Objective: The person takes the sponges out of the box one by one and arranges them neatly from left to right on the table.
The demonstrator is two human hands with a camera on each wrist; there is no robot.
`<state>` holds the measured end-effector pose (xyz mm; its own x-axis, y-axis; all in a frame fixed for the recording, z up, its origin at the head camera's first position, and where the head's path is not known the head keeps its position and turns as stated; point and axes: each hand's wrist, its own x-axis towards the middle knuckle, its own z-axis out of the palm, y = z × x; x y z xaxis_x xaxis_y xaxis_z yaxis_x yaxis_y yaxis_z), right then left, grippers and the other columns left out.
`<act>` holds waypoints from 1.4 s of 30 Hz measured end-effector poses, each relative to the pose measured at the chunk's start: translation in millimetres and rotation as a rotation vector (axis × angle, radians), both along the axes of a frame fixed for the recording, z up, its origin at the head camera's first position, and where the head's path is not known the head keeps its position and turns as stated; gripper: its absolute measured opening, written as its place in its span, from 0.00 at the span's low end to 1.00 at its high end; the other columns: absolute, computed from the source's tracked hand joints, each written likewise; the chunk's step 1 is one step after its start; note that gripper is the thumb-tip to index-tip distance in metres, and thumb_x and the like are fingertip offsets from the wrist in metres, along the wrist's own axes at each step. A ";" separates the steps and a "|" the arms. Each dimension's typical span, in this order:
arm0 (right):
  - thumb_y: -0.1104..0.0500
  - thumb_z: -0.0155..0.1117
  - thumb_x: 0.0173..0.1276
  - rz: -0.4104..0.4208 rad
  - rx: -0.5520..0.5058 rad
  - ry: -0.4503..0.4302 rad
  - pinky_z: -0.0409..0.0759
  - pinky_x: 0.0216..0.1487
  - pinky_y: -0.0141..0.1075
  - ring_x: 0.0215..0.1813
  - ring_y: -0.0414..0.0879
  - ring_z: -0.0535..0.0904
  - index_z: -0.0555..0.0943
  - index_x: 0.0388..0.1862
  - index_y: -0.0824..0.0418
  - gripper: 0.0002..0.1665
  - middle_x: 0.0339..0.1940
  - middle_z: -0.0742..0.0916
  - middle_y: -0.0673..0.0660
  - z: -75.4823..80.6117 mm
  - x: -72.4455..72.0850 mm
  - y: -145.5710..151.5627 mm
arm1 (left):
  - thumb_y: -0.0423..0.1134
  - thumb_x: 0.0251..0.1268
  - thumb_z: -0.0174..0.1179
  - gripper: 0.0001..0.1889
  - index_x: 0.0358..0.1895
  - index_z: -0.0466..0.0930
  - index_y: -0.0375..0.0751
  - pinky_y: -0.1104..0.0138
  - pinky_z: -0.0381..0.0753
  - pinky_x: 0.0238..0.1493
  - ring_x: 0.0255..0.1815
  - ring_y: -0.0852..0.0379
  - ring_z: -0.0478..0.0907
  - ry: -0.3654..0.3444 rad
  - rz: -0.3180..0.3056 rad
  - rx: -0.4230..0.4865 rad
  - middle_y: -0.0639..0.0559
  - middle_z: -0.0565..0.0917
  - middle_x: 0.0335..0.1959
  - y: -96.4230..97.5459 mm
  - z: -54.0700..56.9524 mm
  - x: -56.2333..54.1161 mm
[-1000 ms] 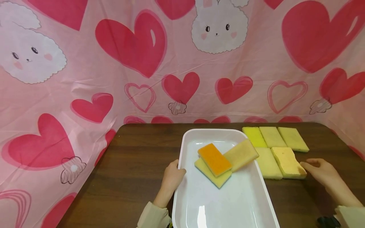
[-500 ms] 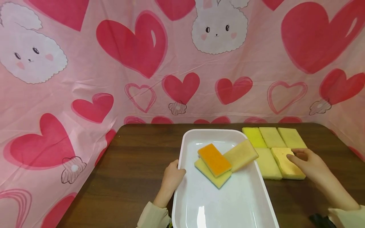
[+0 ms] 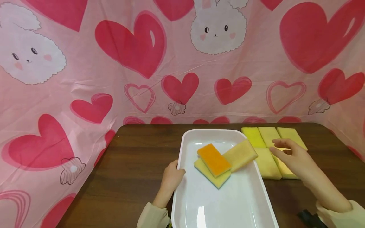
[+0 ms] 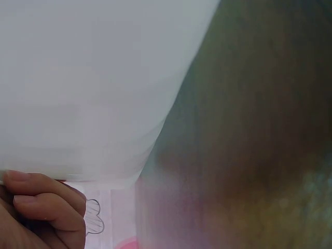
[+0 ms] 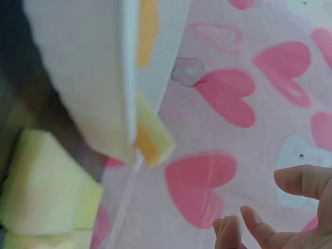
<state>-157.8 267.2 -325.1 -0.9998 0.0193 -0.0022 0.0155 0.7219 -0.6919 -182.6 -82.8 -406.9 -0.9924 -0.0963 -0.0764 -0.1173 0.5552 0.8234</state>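
Note:
My left hand [image 3: 173, 175] grips the left rim of a white tray [image 3: 225, 205]; in the left wrist view its curled fingers [image 4: 49, 199] lie at the tray's edge. Inside the tray, an orange-topped sponge [image 3: 214, 160] rests on a yellow sponge [image 3: 219, 182]. Beside them a pale yellow sponge [image 3: 240, 155] leans on the right rim. My right hand [image 3: 297, 161] hovers over the sponges right of the tray, partly hiding a yellow sponge [image 3: 288, 172]. The right wrist view shows its thumb and fingers [image 5: 298, 179] apart, nothing between them.
Several sponges lie flat in two rows on the dark wooden table [image 3: 137, 158], among them a bright yellow sponge [image 3: 253, 136] and a pale sponge [image 3: 266, 164] close to the tray. Behind the table hangs a pink cloth [image 3: 176, 47] with hearts and rabbits.
My right hand has moved left and up, from the right side of the near-right sponge to above the sponges. The left hand, tray and sponges have stayed put.

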 end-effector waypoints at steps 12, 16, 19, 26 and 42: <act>0.52 0.50 0.74 0.052 -0.113 0.074 0.75 0.37 0.24 0.47 0.42 0.77 0.65 0.65 0.71 0.30 0.59 0.75 0.72 11.2 -7.7 -42.6 | 0.31 0.49 0.52 0.19 0.47 0.79 0.32 0.54 0.79 0.36 0.39 0.45 0.79 -0.004 0.006 0.001 0.36 0.84 0.45 -0.2 -1.1 0.9; 0.53 0.48 0.74 0.068 -0.149 0.047 0.76 0.43 0.29 0.55 0.62 0.74 0.64 0.65 0.72 0.29 0.60 0.74 0.73 13.0 -11.3 -60.0 | 0.31 0.49 0.52 0.20 0.48 0.79 0.32 0.54 0.79 0.36 0.40 0.45 0.79 -0.009 0.006 0.009 0.35 0.83 0.46 -1.1 -0.4 1.3; 0.53 0.47 0.75 0.075 -0.160 0.018 0.77 0.47 0.34 0.56 0.62 0.73 0.64 0.66 0.72 0.29 0.59 0.74 0.72 13.3 -14.2 -72.1 | 0.31 0.49 0.52 0.20 0.48 0.79 0.32 0.54 0.79 0.36 0.40 0.45 0.79 -0.013 0.006 0.015 0.35 0.83 0.46 -1.2 0.0 1.6; 0.56 0.46 0.74 0.111 -0.206 -0.048 0.79 0.51 0.42 0.55 0.61 0.73 0.64 0.65 0.73 0.27 0.60 0.74 0.73 6.1 -26.1 -85.5 | 0.31 0.49 0.52 0.19 0.46 0.79 0.32 0.55 0.79 0.34 0.38 0.45 0.79 -0.004 -0.003 0.015 0.35 0.84 0.44 -1.1 -0.8 1.0; 0.57 0.44 0.74 0.062 -0.155 -0.151 0.74 0.60 0.53 0.57 0.64 0.72 0.64 0.62 0.74 0.26 0.60 0.73 0.74 -4.5 -42.3 -108.8 | 0.31 0.49 0.52 0.18 0.46 0.79 0.32 0.56 0.79 0.34 0.39 0.45 0.79 0.000 0.000 0.006 0.35 0.84 0.45 -0.3 -0.8 0.8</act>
